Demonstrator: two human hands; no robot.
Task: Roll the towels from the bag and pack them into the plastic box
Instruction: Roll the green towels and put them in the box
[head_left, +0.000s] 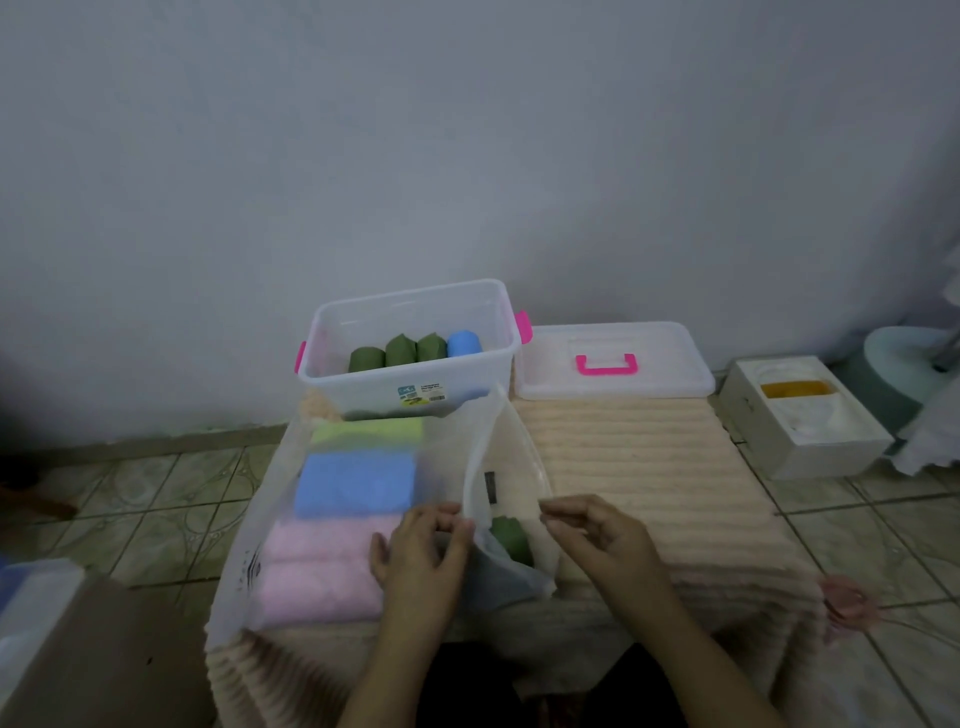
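Pinching the bag (358, 499) mouth apart, left hand (423, 553) and right hand (597, 535); bag lengthwise toward the box (410, 384).

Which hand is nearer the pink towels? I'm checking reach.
Left. The left hand pinches the bag edge right beside the pink towels; the right hand holds the opening's other edge, farther off.

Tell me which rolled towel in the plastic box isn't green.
The blue roll at the right end of the row in the plastic box. The three rolls to its left are dark green.
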